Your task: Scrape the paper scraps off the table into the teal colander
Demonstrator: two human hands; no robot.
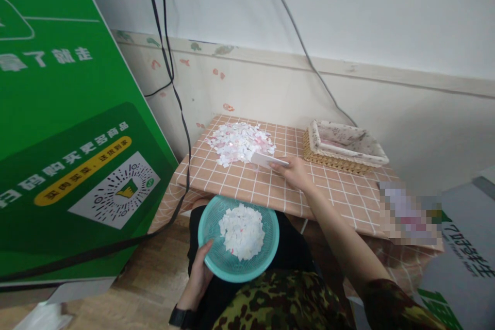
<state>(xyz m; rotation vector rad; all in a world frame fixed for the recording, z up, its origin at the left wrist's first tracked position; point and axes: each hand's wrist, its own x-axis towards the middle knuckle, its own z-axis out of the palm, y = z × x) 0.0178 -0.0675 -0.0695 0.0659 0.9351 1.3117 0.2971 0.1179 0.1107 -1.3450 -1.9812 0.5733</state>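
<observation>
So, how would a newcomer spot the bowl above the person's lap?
Find the brown checked tablecloth; by its near edge, over the person's lap, the left hand grips a round teal colander. White scraps lie inside. Unlike the rectangular wicker basket on the tablecloth, it is round and teal.

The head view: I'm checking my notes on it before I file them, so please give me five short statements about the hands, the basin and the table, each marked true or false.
1. The left hand holds the rim of a teal basin with white scraps in it. True.
2. The basin stands on the tabletop. False: it is over the person's lap.
3. The right hand grips a flat white piece. True.
4. All the scraps are in the basin. False: another pile lies on the checked tablecloth.
5. A lined wicker basket stands to the right of that pile. True.
</observation>
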